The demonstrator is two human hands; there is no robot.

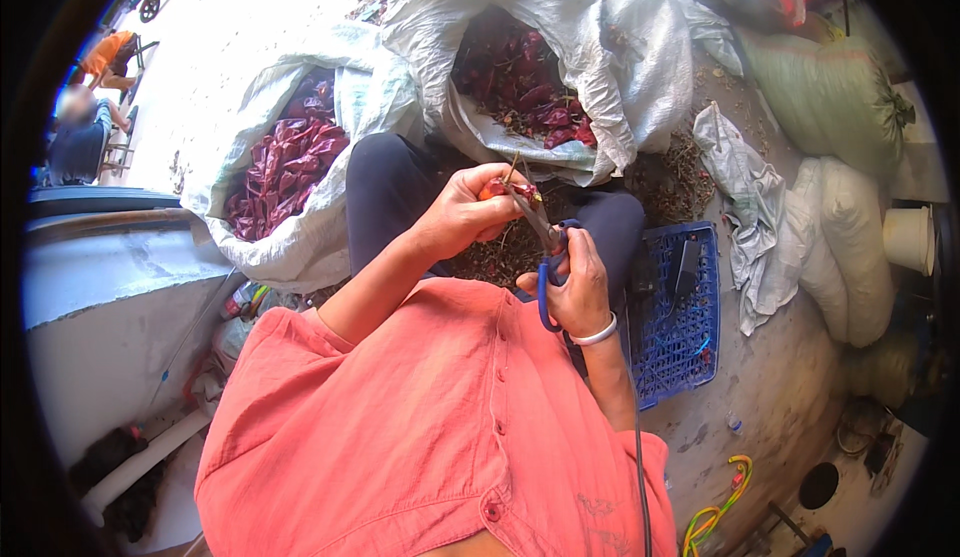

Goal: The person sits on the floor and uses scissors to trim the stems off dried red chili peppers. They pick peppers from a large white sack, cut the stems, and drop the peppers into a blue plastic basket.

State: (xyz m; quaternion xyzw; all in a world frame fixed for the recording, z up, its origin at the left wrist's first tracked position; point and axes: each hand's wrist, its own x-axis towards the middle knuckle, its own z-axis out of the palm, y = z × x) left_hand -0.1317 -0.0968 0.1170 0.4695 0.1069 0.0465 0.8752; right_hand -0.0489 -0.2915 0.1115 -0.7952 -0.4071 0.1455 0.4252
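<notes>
My left hand (462, 209) pinches a dried red chili pepper (493, 190) by its body, with a thin stem sticking up past the fingertips. In my right hand (582, 295) is a pair of scissors (541, 227) with blue handles, gripped through the loops. The scissor blades lie against the stem end of the pepper; how far apart they are is hard to make out. Ahead on the left, a white woven sack (372, 107) stands open, holding dark red dried chilies (290, 169). Another open white sack (425, 19), farther ahead, holds chilies (525, 82) with stems among them.
A blue plastic basket (709, 302) with a black box-shaped item (686, 268) sits to my right. Crumpled white sacking (742, 192) and full sacks (825, 97) lie beyond. Stem scraps (668, 182) litter the floor. Two people (85, 132) are at the far left. A cable (640, 467) hangs on my right.
</notes>
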